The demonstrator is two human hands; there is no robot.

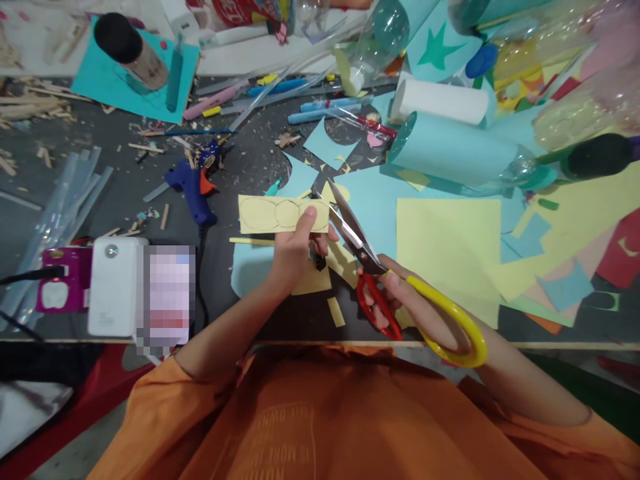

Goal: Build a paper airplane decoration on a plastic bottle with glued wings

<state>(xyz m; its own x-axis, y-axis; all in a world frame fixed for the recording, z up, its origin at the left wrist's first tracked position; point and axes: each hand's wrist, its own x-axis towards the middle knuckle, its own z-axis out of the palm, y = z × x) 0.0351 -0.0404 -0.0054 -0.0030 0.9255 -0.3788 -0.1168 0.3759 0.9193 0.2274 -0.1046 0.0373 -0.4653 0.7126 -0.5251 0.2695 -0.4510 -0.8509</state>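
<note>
Orange shirt (pixel 350 420); scissors (pixel 366 256) over dark table (pixel 290 323) littered with paper scraps (pixel 330 145).

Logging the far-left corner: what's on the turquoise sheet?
On the turquoise sheet: a black-capped bottle and, right of it, a slim teal stick-like item. The paper directly beneath both is covered, so can't be seen.

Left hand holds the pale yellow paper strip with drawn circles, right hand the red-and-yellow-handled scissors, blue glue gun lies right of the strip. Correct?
One error: the head view shows the blue glue gun left of the paper strip, not right. Left hand holding the strip, right hand holding the scissors: both correct.
</note>
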